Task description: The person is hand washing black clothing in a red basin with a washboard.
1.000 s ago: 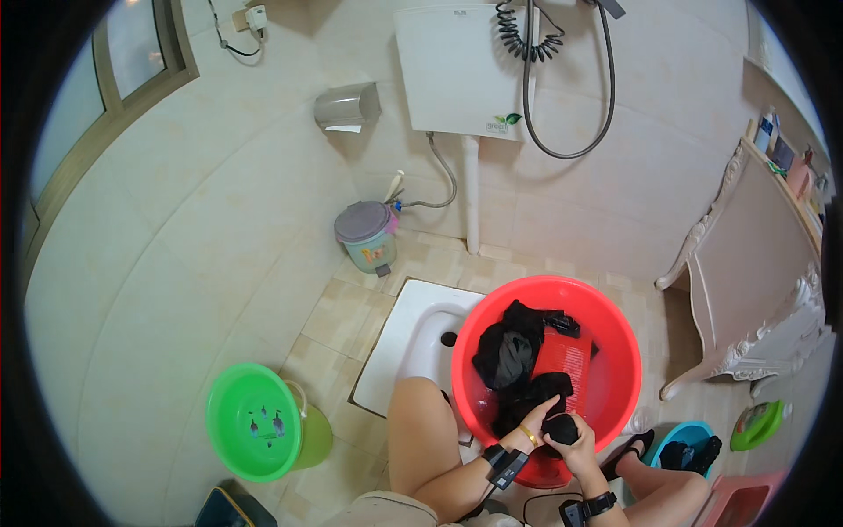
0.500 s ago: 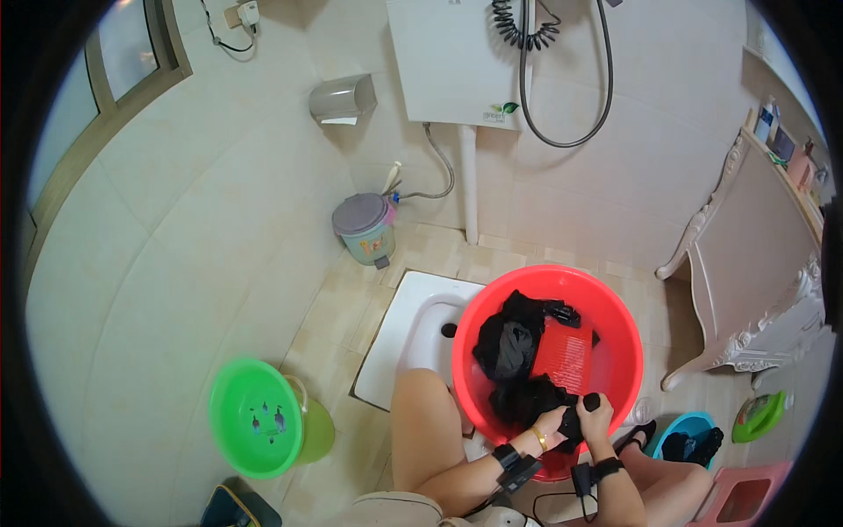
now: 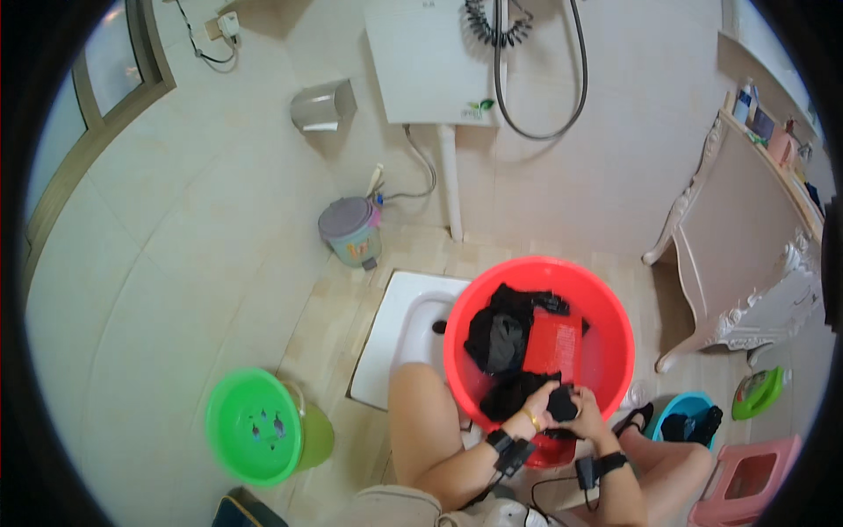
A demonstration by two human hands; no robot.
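Observation:
A large red basin (image 3: 625,351) stands before me, its near side at my knees. In it a red washboard (image 3: 553,342) slopes among wet black clothes (image 3: 505,338), one patch of them grey. Over the lower end of the board I grip a bunched black cloth (image 3: 563,403) between both hands. My left hand (image 3: 538,407), with a gold band at the wrist, closes on its left side. My right hand (image 3: 588,418) curls round its right side. More black fabric lies beneath my left hand; the cloth's exact kind cannot be made out.
A white squat toilet (image 3: 373,342) adjoins the basin's left. Farther left stands a green bucket (image 3: 230,465). To the right are a small blue basin (image 3: 672,407) with dark clothes, a pink stool (image 3: 786,465), a green bottle (image 3: 757,393) and a carved cabinet (image 3: 733,237).
The black cloth has gone from stretched between my fists to a rounded bunch held between both hands. My hands are slightly higher over the washboard. The whole view has shifted slightly.

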